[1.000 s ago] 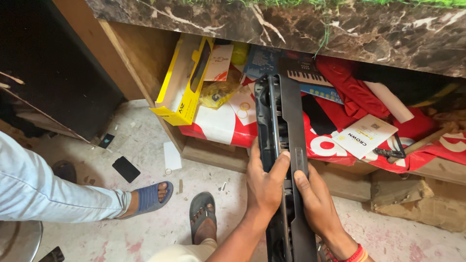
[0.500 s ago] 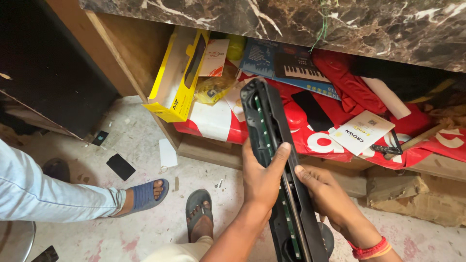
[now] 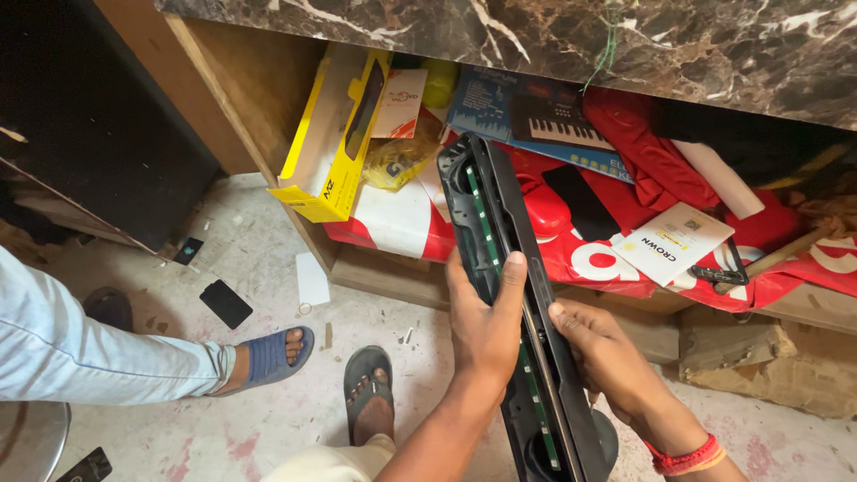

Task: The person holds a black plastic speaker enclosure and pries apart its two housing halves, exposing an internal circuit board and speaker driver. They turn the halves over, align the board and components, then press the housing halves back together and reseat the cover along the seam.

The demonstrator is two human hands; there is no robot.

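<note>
— Black plastic, was it, the long thing in both hands?

— Yes. A long black housing (image 3: 527, 303) with a green circuit strip along its inside ran from about eleven o'clock near the shelf down to five o'clock at the lower edge of the view. It was held up in the air in front of the open shelf (image 3: 393, 272) under the marble counter (image 3: 553, 45).

— How were the hands set?

— The left hand (image 3: 482, 326) wrapped the housing's middle from the left, its fingers (image 3: 511, 272) curled over the edge and pressed together on it. The right hand (image 3: 603, 353), with a red band at the wrist, gripped the opposite edge at about four o'clock from the left one, its fingers tucked beneath; whether they were spread I couldn't tell.

— And around them?

— At ten o'clock a yellow box (image 3: 335, 134) leaned in the shelf. At one o'clock lay a toy keyboard box (image 3: 544, 116) and red cloth (image 3: 643, 152). Low at seven o'clock a foot in a dark sandal (image 3: 370, 397) rested on the floor, and at nine o'clock another person's foot in a blue sandal (image 3: 268, 353).
</note>
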